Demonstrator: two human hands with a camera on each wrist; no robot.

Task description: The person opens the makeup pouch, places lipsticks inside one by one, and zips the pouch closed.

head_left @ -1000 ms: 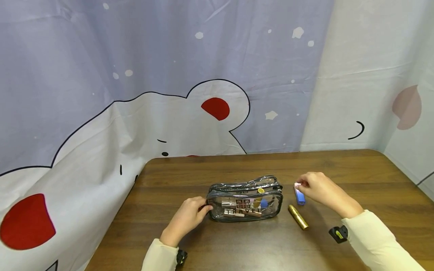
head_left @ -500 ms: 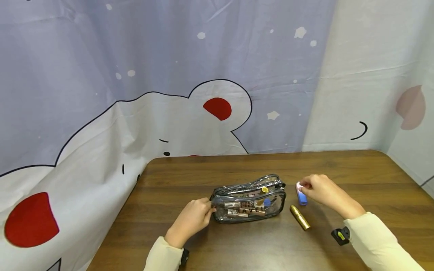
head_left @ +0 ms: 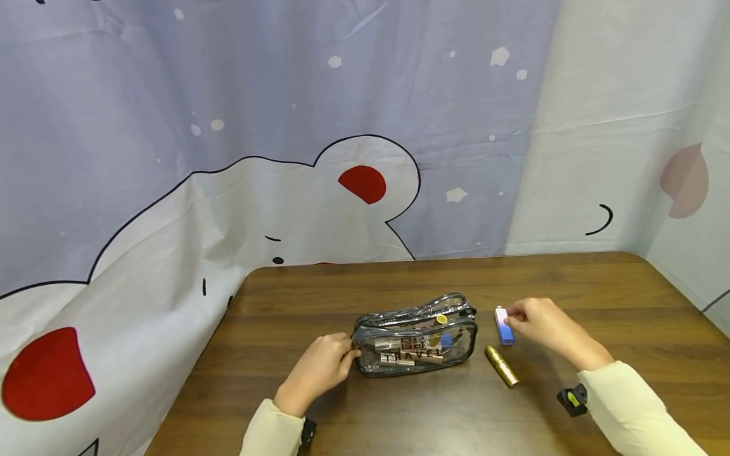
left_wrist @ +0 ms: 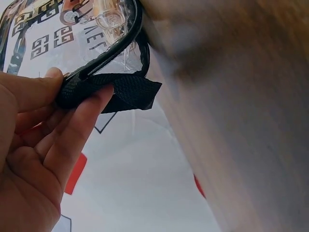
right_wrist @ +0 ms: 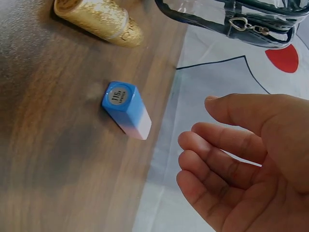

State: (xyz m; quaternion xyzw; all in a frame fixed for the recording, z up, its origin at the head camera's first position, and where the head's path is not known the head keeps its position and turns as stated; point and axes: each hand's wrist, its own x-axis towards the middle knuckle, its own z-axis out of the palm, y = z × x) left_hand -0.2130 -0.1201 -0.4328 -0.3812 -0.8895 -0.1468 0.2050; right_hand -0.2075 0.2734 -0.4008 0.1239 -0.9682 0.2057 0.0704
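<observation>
A clear zip pouch [head_left: 371, 364] with black trim and "TRAVEL" lettering stands mid-table, several small cosmetic tubes visible inside. My left hand [head_left: 322, 367] pinches its left end; in the left wrist view, thumb and fingers grip the black fabric tab [left_wrist: 128, 89]. On the right lies a square lipstick tube [head_left: 504, 328], fading from blue to pale pink, with a round label on its blue end. My right hand [head_left: 549, 330] hovers just beside it, fingers loosely bent and holding nothing; the right wrist view shows a gap between them.
A gold textured tube [head_left: 502, 366] lies between the pouch and the person's right forearm. A zipper pull [right_wrist: 248, 25] hangs at the pouch's right end. Behind the brown wooden table [head_left: 319, 291] hangs a printed curtain [head_left: 274, 82].
The pouch has turned slightly and shifted a little right, with my left hand gripping its end. My right hand has drawn slightly back from the lipstick tube, whose pink end now shows more.
</observation>
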